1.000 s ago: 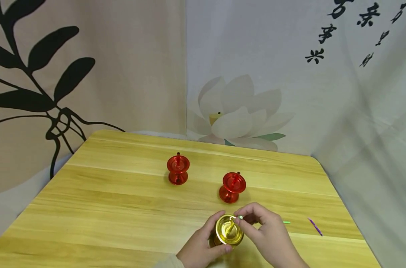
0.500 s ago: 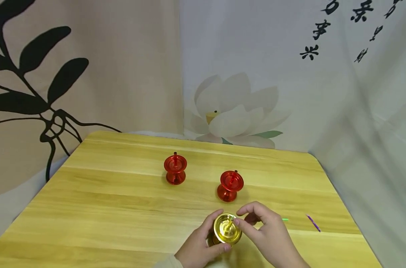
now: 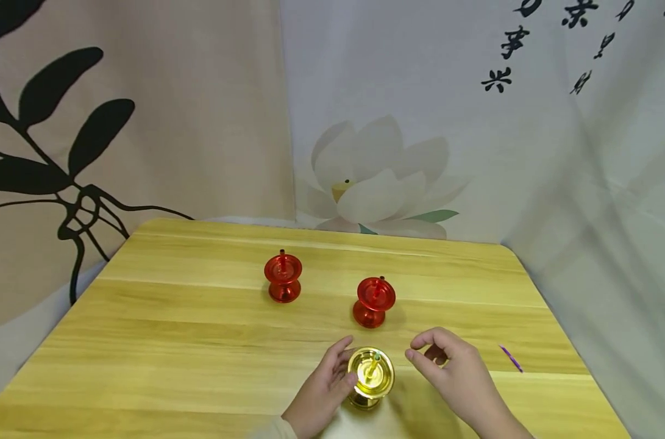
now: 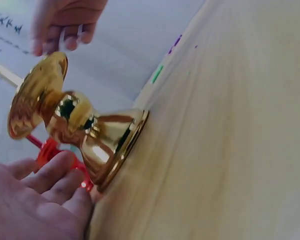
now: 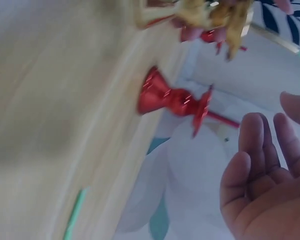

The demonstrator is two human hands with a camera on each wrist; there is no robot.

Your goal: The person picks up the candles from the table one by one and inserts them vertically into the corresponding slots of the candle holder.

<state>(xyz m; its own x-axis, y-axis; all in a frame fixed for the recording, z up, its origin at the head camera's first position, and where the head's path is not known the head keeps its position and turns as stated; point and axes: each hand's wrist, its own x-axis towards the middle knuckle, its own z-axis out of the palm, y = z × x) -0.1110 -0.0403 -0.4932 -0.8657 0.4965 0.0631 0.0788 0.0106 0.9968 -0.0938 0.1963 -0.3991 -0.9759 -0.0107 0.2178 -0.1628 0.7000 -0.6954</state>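
Loosely, empty left fingers [image 3: 337, 348] and right fingers [image 3: 431, 336] flank a glossy, waisted gold candlestick [image 3: 369, 383].

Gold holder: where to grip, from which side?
Gold holder: probably the bulged stem, from the left, where the left hand is nearest. It stands upright; the wide dish overhangs, the base flares, and the peg hinders a grasp from above.

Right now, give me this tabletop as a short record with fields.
Gold holder: upright on the table, green tip on its post
Left hand: beside gold holder; contact unclear
Right hand: apart from gold holder, holding nothing
Red holders: two, upright, beyond gold holder
Purple stick: on table's right side
Green stick: on table, shown in wrist views
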